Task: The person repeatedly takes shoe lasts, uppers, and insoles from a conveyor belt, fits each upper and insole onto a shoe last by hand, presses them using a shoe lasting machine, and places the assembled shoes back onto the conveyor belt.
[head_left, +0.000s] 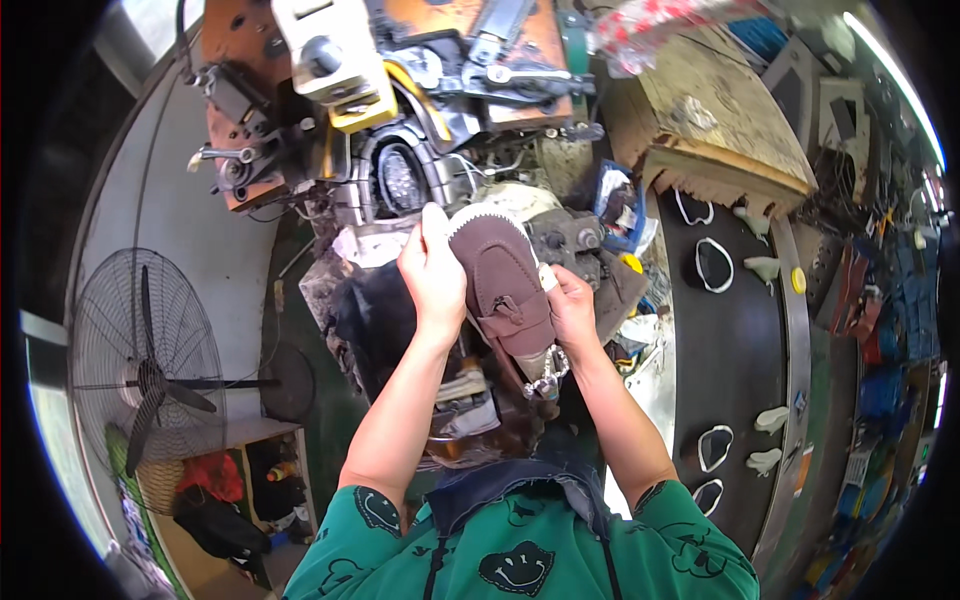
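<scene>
A brown loafer upper (495, 275) with a small tassel on its strap sits tilted between my two hands, toe pointing away. Pale serrated trim runs round its toe edge. My left hand (437, 275) holds it along the left side of the toe, thumb up and the other fingers mostly hidden. On the opposite side, my right hand (570, 310) grips it with the thumb over the edge. A shiny metal, chain-like piece (545, 373) shows at the heel end. Just beyond the toe stands a machine with a rounded metal mould (398, 180).
A dark conveyor belt (735, 380) on my right carries white-rimmed pieces and pale shoe-shaped parts. A worn wooden box (720, 110) stands at the far right. To the left are a large caged fan (150, 365) and an open shelf (215, 455) with cloth and bags.
</scene>
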A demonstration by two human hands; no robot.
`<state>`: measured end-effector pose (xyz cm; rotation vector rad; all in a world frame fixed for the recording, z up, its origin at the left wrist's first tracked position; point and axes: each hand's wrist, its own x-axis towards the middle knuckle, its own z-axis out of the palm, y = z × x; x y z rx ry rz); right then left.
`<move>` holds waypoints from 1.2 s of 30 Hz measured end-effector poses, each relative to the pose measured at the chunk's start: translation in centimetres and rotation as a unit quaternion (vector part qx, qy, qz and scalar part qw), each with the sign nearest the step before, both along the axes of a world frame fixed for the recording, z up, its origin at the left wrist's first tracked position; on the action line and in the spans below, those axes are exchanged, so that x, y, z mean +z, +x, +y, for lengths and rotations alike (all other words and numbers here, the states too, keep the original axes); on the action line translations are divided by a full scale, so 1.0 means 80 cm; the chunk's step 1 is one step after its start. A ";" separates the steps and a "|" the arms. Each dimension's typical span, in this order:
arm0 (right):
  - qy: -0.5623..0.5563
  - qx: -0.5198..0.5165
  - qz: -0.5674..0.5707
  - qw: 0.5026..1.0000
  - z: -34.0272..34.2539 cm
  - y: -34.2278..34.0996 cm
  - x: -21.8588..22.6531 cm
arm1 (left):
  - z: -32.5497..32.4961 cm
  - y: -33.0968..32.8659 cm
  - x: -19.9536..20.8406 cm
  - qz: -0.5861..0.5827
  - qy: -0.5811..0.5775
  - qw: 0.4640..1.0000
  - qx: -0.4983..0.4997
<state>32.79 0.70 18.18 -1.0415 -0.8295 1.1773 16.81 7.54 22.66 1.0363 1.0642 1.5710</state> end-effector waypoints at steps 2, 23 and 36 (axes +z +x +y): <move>-0.041 0.078 0.086 0.992 0.017 -0.013 -0.007 | 0.011 -0.024 0.004 -0.077 -0.021 0.995 -0.053; -0.067 -0.056 0.126 0.988 0.144 -0.157 0.016 | 0.049 -0.127 -0.056 -0.015 -0.116 0.989 0.087; -0.081 -0.080 0.131 0.985 0.137 -0.174 0.028 | 0.069 -0.143 -0.076 0.075 -0.080 0.985 0.137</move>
